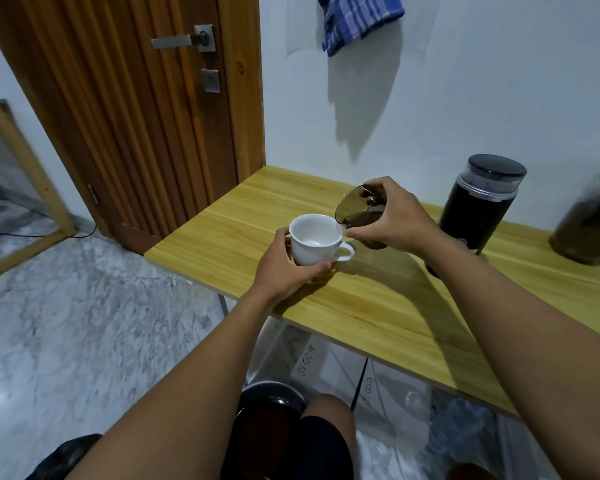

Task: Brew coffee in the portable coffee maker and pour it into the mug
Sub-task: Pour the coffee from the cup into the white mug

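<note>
A white mug [314, 239] stands on the wooden table [378, 306] near its left end, handle pointing right. My left hand [288, 265] wraps around the mug's near side. My right hand [392, 216] grips a clear smoky cup [355, 211] with dark coffee inside, tilted left so its rim meets the mug's right edge. The mug's inside looks white, with only a faint trace at the bottom. The black portable coffee maker [478, 202] with a clear-rimmed black lid stands upright just right of my right hand.
A glass jar of dark coffee grounds [593, 223] sits at the table's far right. A wooden door [146, 109] is to the left, a blue checked cloth [357, 19] hangs on the wall. Plastic boxes [395, 403] lie under the table.
</note>
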`<state>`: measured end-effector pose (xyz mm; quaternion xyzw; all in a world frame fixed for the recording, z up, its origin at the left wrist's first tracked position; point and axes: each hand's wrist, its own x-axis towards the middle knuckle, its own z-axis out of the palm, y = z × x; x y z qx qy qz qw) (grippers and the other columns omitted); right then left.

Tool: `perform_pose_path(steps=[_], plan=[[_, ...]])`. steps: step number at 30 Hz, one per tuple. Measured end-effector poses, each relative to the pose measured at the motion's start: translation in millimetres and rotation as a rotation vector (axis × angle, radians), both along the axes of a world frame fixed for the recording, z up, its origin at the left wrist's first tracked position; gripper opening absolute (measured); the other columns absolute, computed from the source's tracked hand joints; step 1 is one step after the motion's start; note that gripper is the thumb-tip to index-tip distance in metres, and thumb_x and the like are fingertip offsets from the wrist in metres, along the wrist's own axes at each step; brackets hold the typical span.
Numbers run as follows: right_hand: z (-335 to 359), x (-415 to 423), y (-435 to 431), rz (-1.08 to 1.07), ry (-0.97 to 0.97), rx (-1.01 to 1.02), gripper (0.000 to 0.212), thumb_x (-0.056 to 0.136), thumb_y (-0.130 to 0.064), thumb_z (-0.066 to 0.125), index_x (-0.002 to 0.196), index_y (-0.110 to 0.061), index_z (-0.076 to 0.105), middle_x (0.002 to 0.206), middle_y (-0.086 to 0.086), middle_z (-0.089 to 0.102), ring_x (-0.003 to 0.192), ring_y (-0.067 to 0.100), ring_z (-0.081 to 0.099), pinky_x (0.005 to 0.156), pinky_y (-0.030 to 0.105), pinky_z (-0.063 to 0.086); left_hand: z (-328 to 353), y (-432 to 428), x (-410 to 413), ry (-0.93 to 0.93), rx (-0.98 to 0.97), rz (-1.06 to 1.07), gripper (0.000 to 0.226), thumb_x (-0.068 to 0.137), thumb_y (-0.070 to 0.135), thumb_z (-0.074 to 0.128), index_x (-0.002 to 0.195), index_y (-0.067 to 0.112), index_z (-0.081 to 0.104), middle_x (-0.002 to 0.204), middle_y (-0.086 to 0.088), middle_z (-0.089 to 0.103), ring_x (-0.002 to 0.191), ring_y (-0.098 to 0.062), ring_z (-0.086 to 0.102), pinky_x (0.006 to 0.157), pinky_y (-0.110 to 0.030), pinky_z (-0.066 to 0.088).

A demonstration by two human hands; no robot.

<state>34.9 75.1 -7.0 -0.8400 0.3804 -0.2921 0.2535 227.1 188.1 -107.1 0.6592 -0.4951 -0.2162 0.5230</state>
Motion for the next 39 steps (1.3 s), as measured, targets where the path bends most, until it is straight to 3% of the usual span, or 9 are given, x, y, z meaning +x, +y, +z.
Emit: perform_pose_path(steps=[3,11,15,23,31,39], plan=[[4.4,2.2,-1.8,0.017,0.035,-0.021,0.091,0.056,-0.041,0.092,0.133,-0.026,0.046,0.123,-0.014,0.057,0.112,0.008,0.057,0.097,0.033,0.049,-0.4,0.6,-0.8,-0.007,-0.002,0.004,0.092,0.062,0.048,0.092,0.138,0.026,0.045,0.126,0.011,0.058,0.111,-0.008,0.056,0.079,-0.016,0.048],[17.0,7.7,2.4,0.019,0.184,-0.121,0.088,0.058,-0.045,0.088,0.134,-0.033,0.045,0.122,-0.021,0.055,0.116,0.007,0.053,0.103,0.052,0.041,-0.6,2.1,-3.1,-0.018,-0.010,0.009,0.090,0.063,0.049,0.091,0.137,0.030,0.044,0.123,0.015,0.056,0.110,-0.004,0.055,0.078,-0.015,0.047],[20.9,8.3,4.9,0.023,0.202,-0.136,0.091,0.059,-0.044,0.088,0.138,-0.031,0.045,0.132,-0.013,0.057,0.120,0.010,0.053,0.100,0.048,0.045,-0.7,1.8,-3.2,-0.025,-0.010,0.011,0.089,0.063,0.048,0.091,0.137,0.030,0.044,0.123,0.015,0.057,0.110,-0.005,0.056,0.082,-0.020,0.050],[23.7,10.0,6.1,0.036,0.254,-0.183,0.090,0.061,-0.046,0.088,0.137,-0.031,0.044,0.130,-0.012,0.057,0.116,0.010,0.054,0.088,0.034,0.046,-0.6,2.9,-3.8,-0.041,-0.021,0.011,0.088,0.065,0.047,0.091,0.137,0.028,0.044,0.126,0.012,0.057,0.113,-0.007,0.056,0.082,-0.021,0.050],[25.7,10.6,6.1,0.032,0.301,-0.217,0.089,0.062,-0.046,0.086,0.138,-0.030,0.044,0.132,-0.012,0.057,0.119,0.014,0.054,0.093,0.038,0.046,1.6,5.0,-5.6,-0.058,-0.011,0.010,0.092,0.062,0.053,0.087,0.139,0.026,0.044,0.128,0.009,0.057,0.115,-0.011,0.056,0.094,-0.040,0.055],[24.2,9.5,4.9,0.042,0.330,-0.246,0.088,0.063,-0.047,0.085,0.139,-0.029,0.045,0.133,-0.011,0.057,0.119,0.016,0.054,0.091,0.034,0.044,3.8,6.6,-7.3,-0.053,-0.010,0.006,0.091,0.063,0.051,0.087,0.139,0.025,0.043,0.129,0.008,0.057,0.116,-0.013,0.056,0.095,-0.042,0.055]])
